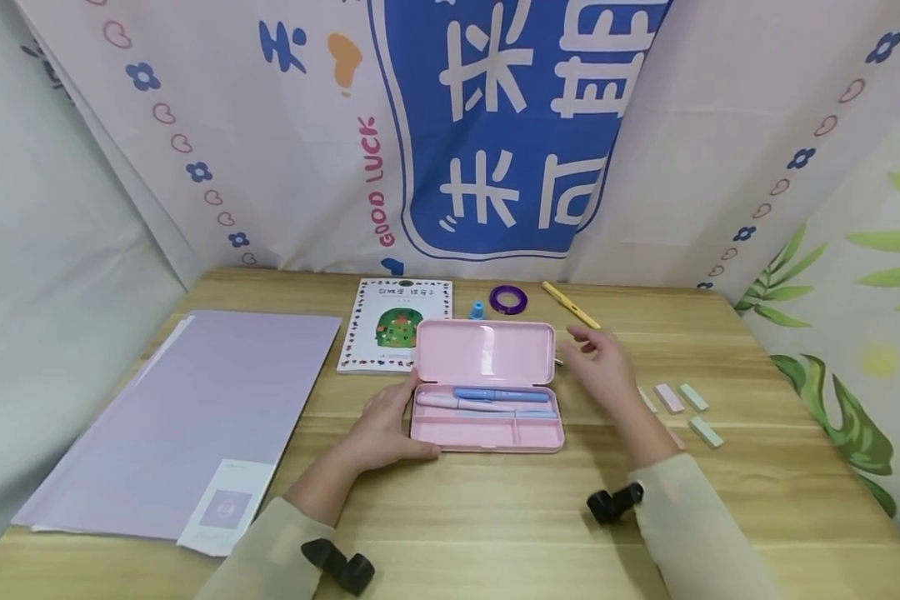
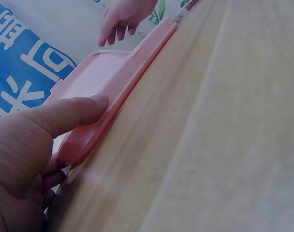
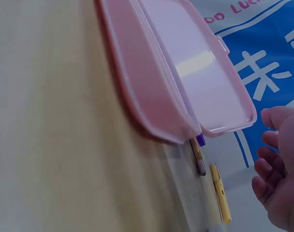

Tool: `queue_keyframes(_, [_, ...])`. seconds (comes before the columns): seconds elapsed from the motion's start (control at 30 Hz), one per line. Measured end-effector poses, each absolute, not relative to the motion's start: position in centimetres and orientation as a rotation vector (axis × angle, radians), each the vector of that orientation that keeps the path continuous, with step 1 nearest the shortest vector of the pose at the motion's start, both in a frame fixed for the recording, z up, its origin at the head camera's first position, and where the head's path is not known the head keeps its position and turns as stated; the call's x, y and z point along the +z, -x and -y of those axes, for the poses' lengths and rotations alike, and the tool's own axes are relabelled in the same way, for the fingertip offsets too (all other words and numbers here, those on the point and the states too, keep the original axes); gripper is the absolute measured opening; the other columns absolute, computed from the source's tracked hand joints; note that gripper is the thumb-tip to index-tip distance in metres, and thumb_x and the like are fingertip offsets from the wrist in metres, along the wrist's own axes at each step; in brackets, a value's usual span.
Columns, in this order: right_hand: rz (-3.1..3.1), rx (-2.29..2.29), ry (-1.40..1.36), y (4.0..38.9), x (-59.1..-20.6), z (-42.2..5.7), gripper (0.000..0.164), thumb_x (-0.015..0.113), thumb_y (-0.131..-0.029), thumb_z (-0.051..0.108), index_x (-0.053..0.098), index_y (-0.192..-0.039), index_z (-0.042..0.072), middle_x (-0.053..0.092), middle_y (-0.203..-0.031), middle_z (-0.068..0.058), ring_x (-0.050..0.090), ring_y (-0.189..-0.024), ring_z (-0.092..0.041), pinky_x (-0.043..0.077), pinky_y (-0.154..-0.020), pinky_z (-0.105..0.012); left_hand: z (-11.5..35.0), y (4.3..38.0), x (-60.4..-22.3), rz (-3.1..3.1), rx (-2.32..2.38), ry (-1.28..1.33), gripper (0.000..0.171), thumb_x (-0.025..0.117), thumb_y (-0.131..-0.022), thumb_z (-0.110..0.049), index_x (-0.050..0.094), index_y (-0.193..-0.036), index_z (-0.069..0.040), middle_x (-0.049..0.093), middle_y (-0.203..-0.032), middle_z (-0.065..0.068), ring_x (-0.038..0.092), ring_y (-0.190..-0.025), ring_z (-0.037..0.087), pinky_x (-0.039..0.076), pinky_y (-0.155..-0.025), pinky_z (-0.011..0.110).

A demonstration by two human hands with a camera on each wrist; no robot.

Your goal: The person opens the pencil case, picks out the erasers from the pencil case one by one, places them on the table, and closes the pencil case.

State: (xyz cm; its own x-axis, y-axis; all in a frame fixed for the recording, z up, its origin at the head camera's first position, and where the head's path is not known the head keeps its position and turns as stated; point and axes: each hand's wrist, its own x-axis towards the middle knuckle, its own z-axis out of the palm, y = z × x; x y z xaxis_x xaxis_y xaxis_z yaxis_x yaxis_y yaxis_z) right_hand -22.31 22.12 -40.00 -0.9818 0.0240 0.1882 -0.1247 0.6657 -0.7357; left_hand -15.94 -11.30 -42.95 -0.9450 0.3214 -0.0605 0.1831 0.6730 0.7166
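A pink pencil case (image 1: 461,432) lies with its lid (image 1: 521,354) raised at the back. Inside it are a blue pen (image 1: 502,394), a pink pen (image 1: 457,403) and a thin light-blue pen (image 1: 537,414); its front compartments hold nothing visible. My left hand (image 1: 378,429) grips the case's left end, thumb along the front edge and fingers at the back. Off the case's right side hovers my right hand (image 1: 603,371), fingers loosely bent and nothing in them. The right wrist view shows a brown stick-like thing (image 3: 198,159) past the case, partly hidden.
Purple sheets (image 1: 217,408) cover the table's left. Behind the case lie a white booklet (image 1: 360,333), a blue-capped small item (image 1: 477,311), purple tape (image 1: 508,287) and a yellow pen (image 1: 570,303). Several pale blocks (image 1: 670,398) sit right, partly behind my right arm.
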Motion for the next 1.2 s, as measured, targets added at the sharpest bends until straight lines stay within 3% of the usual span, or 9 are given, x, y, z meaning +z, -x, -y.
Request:
queue_keyframes(0.33, [2.749, 1.401, -0.028, 24.4, -39.5, -21.2, 0.044, 0.054, -0.1, 0.037, 0.064, -0.124, 0.001, 0.065, -0.115, -0.017, 0.057, -0.1, -0.022, 0.049, -0.085, -0.027, 10.7, 16.1, -43.0, -2.705, 1.126, -0.416, 0.124, 0.089, -0.065, -0.043, 0.014, -0.158, -0.009, 0.031, -0.159, 0.015, 0.027, -0.147, 0.035, 0.013, -0.122, 0.055])
queue_keyframes(0.43, [2.707, 1.452, -0.051, 23.5, -39.2, -21.6, 0.042, 0.056, -0.099, 0.034, 0.064, -0.122, 0.0, 0.065, -0.108, -0.015, 0.056, -0.093, -0.015, 0.049, -0.078, -0.021, 10.7, 16.0, -42.8, -2.713, 1.135, -0.44, 0.126, 0.089, -0.065, -0.042, 0.012, -0.158, -0.007, 0.03, -0.16, 0.015, 0.027, -0.147, 0.036, 0.014, -0.122, 0.056])
queue_keyframes(0.57, [2.643, 1.578, -0.155, 21.3, -38.8, -22.1, 0.037, 0.059, -0.098, 0.025, 0.064, -0.12, -0.004, 0.063, -0.096, -0.002, 0.053, -0.085, -0.007, 0.048, -0.071, -0.016, 10.8, 16.0, -42.6, -2.718, 1.151, -0.457, 0.129, 0.09, -0.065, -0.04, 0.008, -0.157, -0.004, 0.032, -0.159, 0.015, 0.027, -0.147, 0.036, 0.015, -0.121, 0.057])
queue_keyframes(0.73, [2.608, 1.738, -0.277, 18.1, -39.1, -22.6, 0.03, 0.061, -0.096, 0.014, 0.062, -0.116, -0.008, 0.06, -0.095, 0.011, 0.054, -0.087, -0.005, 0.05, -0.075, -0.017, 11.0, 15.8, -42.6, -2.696, 1.199, -0.395, 0.132, 0.091, -0.063, -0.039, 0.004, -0.158, -0.008, 0.035, -0.157, 0.016, 0.026, -0.146, 0.041, 0.016, -0.119, 0.061])
queue_keyframes(0.87, [2.595, 1.721, -0.428, 16.3, -40.1, -22.8, 0.021, 0.063, -0.092, 0.006, 0.064, -0.109, -0.006, 0.063, -0.103, 0.001, 0.054, -0.091, -0.003, 0.048, -0.078, -0.018, 11.2, 15.7, -42.8, -2.7, 1.217, -0.394, 0.126, 0.092, -0.062, -0.038, 0.013, -0.157, -0.013, 0.035, -0.156, 0.017, 0.029, -0.144, 0.042, 0.019, -0.118, 0.062])
queue_keyframes(1.0, [2.585, 1.646, -0.536, 15.5, -41.1, -23.1, 0.01, 0.065, -0.089, 0.004, 0.066, -0.097, -0.003, 0.063, -0.115, -0.019, 0.054, -0.095, 0.002, 0.047, -0.08, -0.018, 11.3, 15.6, -43.0, -2.723, 1.216, -0.447, 0.118, 0.092, -0.062, -0.037, 0.024, -0.154, -0.01, 0.041, -0.151, 0.018, 0.034, -0.141, 0.04, 0.021, -0.118, 0.06])
queue_keyframes(1.07, [2.603, 1.621, -0.535, 15.4, -41.5, -23.2, 0.006, 0.066, -0.089, 0.005, 0.065, -0.09, -0.001, 0.061, -0.119, -0.023, 0.054, -0.097, 0.002, 0.047, -0.081, -0.017, 11.4, 15.7, -43.0, -2.724, 1.215, -0.463, 0.116, 0.092, -0.062, -0.038, 0.027, -0.153, -0.009, 0.043, -0.15, 0.019, 0.036, -0.141, 0.038, 0.021, -0.118, 0.059])
queue_keyframes(1.13, [2.638, 1.589, -0.516, 15.4, -42.0, -23.1, 0.008, 0.068, -0.089, 0.008, 0.065, -0.088, 0.001, 0.059, -0.124, -0.023, 0.055, -0.101, -0.002, 0.047, -0.084, -0.018, 11.4, 15.8, -43.0, -2.716, 1.221, -0.463, 0.112, 0.09, -0.065, -0.04, 0.029, -0.153, -0.008, 0.043, -0.15, 0.019, 0.037, -0.14, 0.038, 0.022, -0.118, 0.059])
queue_keyframes(1.2, [2.693, 1.573, -0.503, 15.5, -42.4, -23.1, 0.013, 0.07, -0.089, 0.011, 0.066, -0.097, 0.002, 0.055, -0.132, -0.022, 0.057, -0.107, -0.012, 0.048, -0.089, -0.02, 11.5, 15.9, -43.0, -2.699, 1.232, -0.446, 0.105, 0.085, -0.071, -0.042, 0.029, -0.153, -0.008, 0.041, -0.152, 0.02, 0.035, -0.141, 0.039, 0.021, -0.117, 0.06])
